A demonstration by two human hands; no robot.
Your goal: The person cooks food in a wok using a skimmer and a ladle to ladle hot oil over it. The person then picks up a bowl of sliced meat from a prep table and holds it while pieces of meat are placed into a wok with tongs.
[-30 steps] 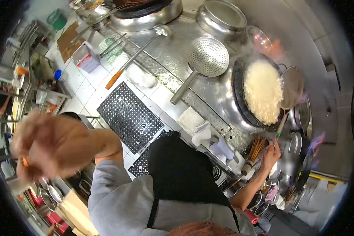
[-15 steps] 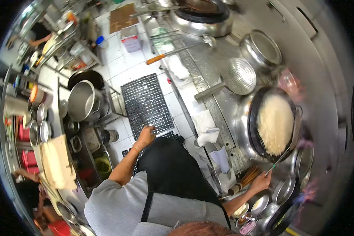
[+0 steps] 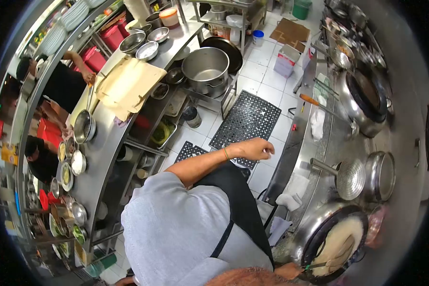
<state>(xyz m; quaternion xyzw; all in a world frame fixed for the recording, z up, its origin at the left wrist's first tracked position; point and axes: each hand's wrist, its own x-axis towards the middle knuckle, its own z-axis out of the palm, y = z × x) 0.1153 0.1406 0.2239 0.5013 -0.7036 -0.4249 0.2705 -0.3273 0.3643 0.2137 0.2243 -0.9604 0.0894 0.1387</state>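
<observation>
My left hand [image 3: 256, 148] hangs in front of my apron above the black floor mat [image 3: 248, 119], its fingers curled and nothing visible in them. At the lower right, my right hand [image 3: 288, 270] grips the handle of a strainer [image 3: 336, 262], near its green band. The strainer's head lies in the wok [image 3: 313, 238], over pale, foamy contents. A perforated ladle [image 3: 351, 179] rests on the steel stove top above the wok. Near it sits a lidded steel pot [image 3: 380, 176].
Two people [image 3: 64, 86] are behind the steel counter [image 3: 110, 162] at left, which carries bowls and a tan sheet [image 3: 128, 86]. A large pot [image 3: 206, 69] stands on a low rack. A ladle with an orange handle [image 3: 310, 99] juts over the stove's edge.
The view has swung toward the left counter, so the wok now sits at the lower right. My left hand has come down from the raised position. My right hand still holds the strainer.
</observation>
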